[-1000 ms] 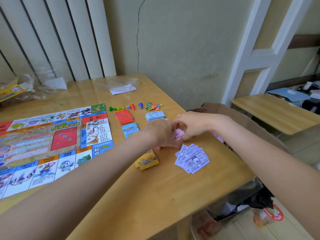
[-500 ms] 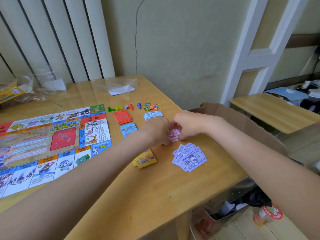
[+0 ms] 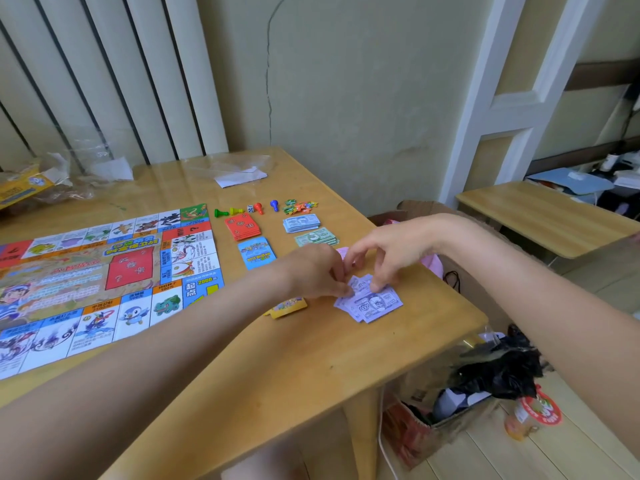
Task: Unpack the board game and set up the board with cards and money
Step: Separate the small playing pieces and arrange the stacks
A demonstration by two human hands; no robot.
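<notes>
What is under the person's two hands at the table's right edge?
Under the left hand and right hand lies a fanned pile of purple play money. A pink edge shows between the hands; most of it is covered. A yellow card stack is partly hidden.
</notes>
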